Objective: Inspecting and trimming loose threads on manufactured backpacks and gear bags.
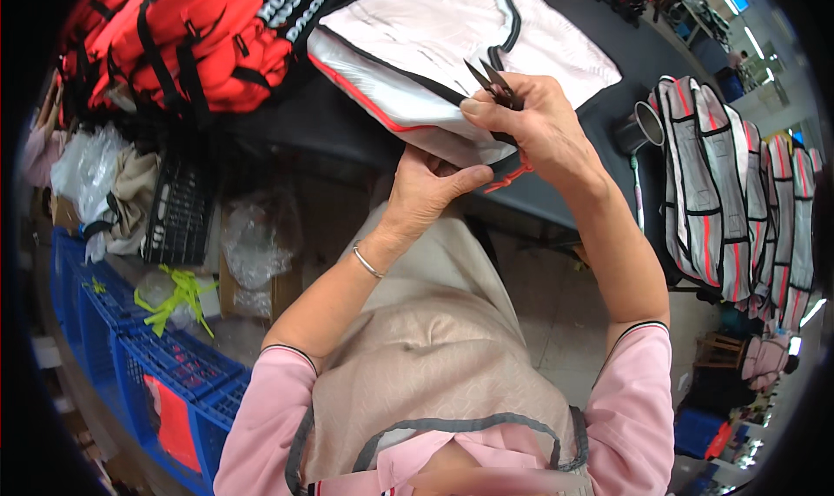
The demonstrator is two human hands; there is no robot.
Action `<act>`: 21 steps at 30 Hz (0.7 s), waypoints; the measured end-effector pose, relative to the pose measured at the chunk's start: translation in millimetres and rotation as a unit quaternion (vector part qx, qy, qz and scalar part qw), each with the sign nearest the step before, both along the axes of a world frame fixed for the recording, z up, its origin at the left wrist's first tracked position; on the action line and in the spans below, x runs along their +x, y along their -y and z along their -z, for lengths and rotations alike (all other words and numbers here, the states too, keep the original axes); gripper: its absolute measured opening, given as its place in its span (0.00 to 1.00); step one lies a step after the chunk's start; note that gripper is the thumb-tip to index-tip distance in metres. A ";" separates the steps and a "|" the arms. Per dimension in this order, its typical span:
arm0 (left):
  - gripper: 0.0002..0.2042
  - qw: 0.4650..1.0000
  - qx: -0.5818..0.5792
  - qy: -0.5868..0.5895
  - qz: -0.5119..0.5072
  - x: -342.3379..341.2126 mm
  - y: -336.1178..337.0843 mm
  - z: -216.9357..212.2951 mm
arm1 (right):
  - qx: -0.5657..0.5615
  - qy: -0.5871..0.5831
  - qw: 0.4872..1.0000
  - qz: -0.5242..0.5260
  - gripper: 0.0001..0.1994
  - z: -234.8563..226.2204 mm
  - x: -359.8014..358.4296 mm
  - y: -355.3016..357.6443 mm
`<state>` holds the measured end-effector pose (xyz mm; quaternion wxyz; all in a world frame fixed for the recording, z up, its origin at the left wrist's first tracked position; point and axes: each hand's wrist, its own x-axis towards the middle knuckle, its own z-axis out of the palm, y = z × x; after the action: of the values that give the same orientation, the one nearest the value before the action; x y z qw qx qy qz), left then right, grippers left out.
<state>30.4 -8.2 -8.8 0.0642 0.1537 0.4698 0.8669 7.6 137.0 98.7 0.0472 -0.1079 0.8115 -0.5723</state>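
On the dark table lies a white fabric bag (pixel 408 27) with black edging and a red-orange strip along its near side. My left hand (pixel 426 188) pinches the bag's near lower edge, thumb on the outside and most fingers hidden behind the cloth. Closed around dark thread snips (pixel 493 83), my right hand (pixel 552 131) hovers over the bag's right part. The two blades point up and away, a little apart. A red cord (pixel 512 176) dangles from the snips below my right palm.
Red bags with black straps (pixel 182 44) are piled at the far left. Grey bags with red stripes (pixel 704 183) stack at the right, beside a metal cup (pixel 643 127). Blue crates (pixel 174 357) and a black crate (pixel 178 205) stand at left, below the table.
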 end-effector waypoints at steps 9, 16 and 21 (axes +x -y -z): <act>0.16 0.993 -0.076 -0.057 -0.077 -51.8 8.4 -41.3 | -0.027 -0.107 0.994 -0.014 0.13 -49.8 -23.1 -14.6; 0.18 0.994 0.102 0.024 0.013 -64.3 59.8 -37.2 | 0.201 -0.164 0.965 0.047 0.13 -11.6 -39.8 -59.9; 0.21 0.991 0.104 0.072 0.031 -72.9 84.5 -27.4 | 0.073 -0.194 0.965 0.160 0.09 -3.7 -31.3 -63.1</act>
<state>-42.5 -92.7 18.5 0.1080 0.1109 0.3662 0.9176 -23.7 200.1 102.5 -0.1950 -0.0818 0.8516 -0.4797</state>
